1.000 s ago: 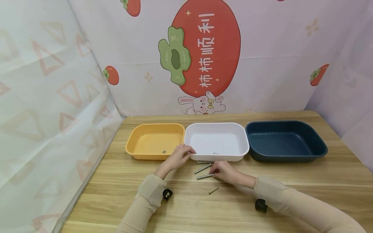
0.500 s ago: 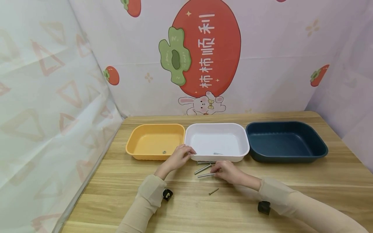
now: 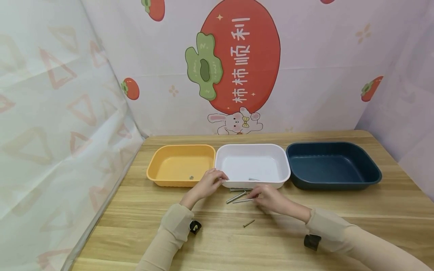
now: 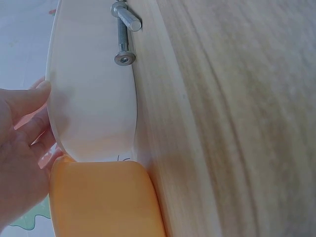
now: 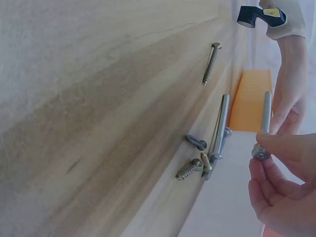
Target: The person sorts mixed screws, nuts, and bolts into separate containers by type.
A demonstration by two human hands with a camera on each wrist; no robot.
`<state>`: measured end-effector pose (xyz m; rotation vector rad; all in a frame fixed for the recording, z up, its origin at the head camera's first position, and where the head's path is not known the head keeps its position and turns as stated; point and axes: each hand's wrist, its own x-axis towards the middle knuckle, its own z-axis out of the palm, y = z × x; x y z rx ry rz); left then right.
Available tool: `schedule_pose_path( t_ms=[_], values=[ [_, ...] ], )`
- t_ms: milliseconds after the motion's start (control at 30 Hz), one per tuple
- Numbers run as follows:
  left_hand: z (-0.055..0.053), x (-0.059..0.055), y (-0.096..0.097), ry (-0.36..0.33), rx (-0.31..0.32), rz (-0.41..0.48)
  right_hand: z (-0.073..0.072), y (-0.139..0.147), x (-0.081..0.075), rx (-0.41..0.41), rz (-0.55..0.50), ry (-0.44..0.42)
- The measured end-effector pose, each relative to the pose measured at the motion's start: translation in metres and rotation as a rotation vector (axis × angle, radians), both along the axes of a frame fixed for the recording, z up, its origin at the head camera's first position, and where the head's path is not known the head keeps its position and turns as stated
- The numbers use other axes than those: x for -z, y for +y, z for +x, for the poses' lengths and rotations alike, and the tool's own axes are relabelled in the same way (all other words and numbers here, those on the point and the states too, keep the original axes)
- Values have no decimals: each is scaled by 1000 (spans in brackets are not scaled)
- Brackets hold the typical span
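Note:
My right hand (image 3: 271, 198) pinches a long metal bolt (image 5: 266, 113) by its head between thumb and fingertips. The shank points left, raised over the tabletop. My left hand (image 3: 207, 184) holds the near rim of the white tray (image 3: 237, 184) at its left corner; in the left wrist view its thumb lies on the rim and the fingers pass behind it. Along the tray's front wall lie another long bolt (image 3: 236, 197) and a bolt (image 4: 123, 42) with a socket head. Short screws (image 5: 187, 170) rest beside them, largely covered by my right hand in the head view.
A single screw (image 3: 249, 223) lies nearer me on the wooden table (image 3: 217, 248). The yellow tray (image 3: 176, 183), on the left, contains a small nut (image 3: 191, 177). Thin metal pins (image 3: 253, 179) lie in the white tray. On the right stands a dark blue tray (image 3: 332, 185).
My right hand has lifted the bolt off the table and moved slightly right and up with it. My left hand stays on the white tray's rim.

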<state>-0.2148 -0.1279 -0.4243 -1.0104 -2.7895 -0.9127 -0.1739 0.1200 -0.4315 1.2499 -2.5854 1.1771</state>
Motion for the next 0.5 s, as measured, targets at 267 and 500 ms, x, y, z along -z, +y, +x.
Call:
schedule_pose_path(
  t_ms=[267, 500],
  values=[
    [1, -1, 0, 0, 2, 0, -1, 5, -9, 7, -25, 12],
    [0, 0, 0, -17, 0, 5, -2, 9, -17, 26, -45, 21]
  ],
)
